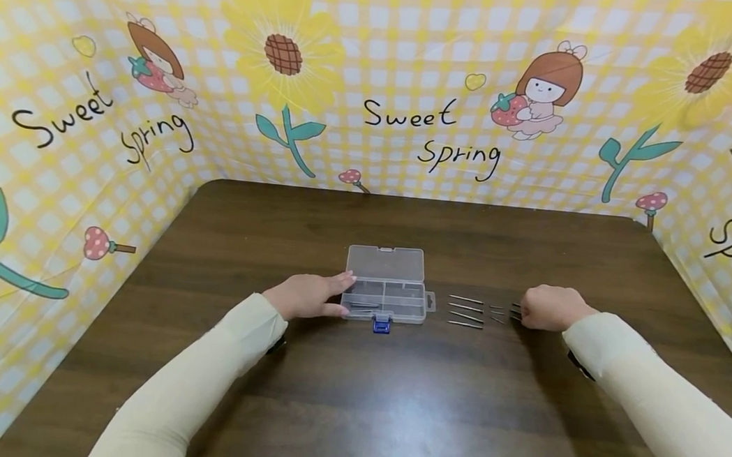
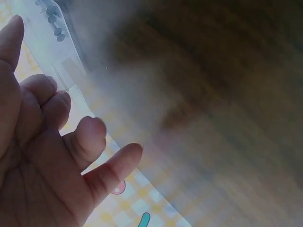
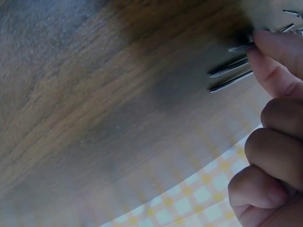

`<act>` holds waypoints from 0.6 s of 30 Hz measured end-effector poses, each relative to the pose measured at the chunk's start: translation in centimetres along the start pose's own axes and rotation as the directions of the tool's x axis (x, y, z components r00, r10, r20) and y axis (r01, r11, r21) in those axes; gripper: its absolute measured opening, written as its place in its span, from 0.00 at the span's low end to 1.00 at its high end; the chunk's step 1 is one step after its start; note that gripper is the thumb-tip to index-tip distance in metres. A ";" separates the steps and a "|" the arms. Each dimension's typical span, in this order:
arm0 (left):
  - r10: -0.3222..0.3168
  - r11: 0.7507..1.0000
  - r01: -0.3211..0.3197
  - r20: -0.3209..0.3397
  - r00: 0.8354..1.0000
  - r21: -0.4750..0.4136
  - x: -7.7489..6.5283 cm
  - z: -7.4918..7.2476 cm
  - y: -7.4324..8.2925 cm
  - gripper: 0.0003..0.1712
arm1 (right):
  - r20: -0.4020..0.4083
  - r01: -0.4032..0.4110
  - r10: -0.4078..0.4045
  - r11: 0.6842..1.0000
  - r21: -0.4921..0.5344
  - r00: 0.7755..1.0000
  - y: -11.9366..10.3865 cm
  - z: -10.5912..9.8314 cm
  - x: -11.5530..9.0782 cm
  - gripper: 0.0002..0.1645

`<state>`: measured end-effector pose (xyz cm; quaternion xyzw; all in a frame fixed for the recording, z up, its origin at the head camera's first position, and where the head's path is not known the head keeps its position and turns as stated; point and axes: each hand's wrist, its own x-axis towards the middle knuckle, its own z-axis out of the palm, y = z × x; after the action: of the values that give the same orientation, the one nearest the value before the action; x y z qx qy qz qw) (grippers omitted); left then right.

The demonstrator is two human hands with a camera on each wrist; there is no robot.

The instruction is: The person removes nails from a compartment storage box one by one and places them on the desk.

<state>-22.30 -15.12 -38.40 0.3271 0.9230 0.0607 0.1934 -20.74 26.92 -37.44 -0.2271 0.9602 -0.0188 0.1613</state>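
At the right of the loose metal, one dark pointed piece (image 3: 242, 47) is pinched between thumb and finger of the right hand (image 1: 551, 308), two neighbours (image 3: 229, 68) just beside it on the desk (image 1: 479, 235). Farther left lie small pins (image 1: 496, 313), four long pins (image 1: 466, 309) and an open-lidded box (image 1: 407, 319), its left side touched by the loosely open left hand (image 1: 311, 295). Picking up seems the step; next calls for a clean lift.

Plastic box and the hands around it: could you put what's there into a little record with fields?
Container: clear plastic box, lid open
Latch: blue, front side
Inside: slender metal pieces, front left compartment
Left hand: touches the box's left side
Right hand: pinches a pointed metal piece
Between box and right hand: four longer pieces, some shorter ones
Surface: dark wood-grain table
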 end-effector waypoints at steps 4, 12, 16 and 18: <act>-0.002 1.000 0.002 0.006 1.000 0.009 0.3 -0.1 0.0 0.42 | 0.009 -0.002 0.002 1.000 0.015 1.000 0.2 -0.1 0.0 0.24; 0.003 1.000 -0.003 0.012 1.000 0.028 0.2 -0.4 0.4 0.42 | -0.003 0.009 -0.009 1.000 0.029 1.000 0.1 -0.7 0.0 0.24; -0.010 1.000 0.009 0.016 1.000 0.025 0.1 -0.4 0.5 0.42 | -0.038 0.049 -0.048 0.998 0.034 0.998 -0.3 -1.2 0.5 0.14; -0.012 1.000 0.011 0.018 1.000 0.024 0.0 -0.4 0.5 0.42 | -0.052 0.076 -0.074 0.997 0.032 0.996 -0.6 -1.3 0.7 0.08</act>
<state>-22.20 -14.68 -37.87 0.3247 0.9237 0.0454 0.1981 -21.49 25.97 -36.40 -0.2595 0.9544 -0.0469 0.1401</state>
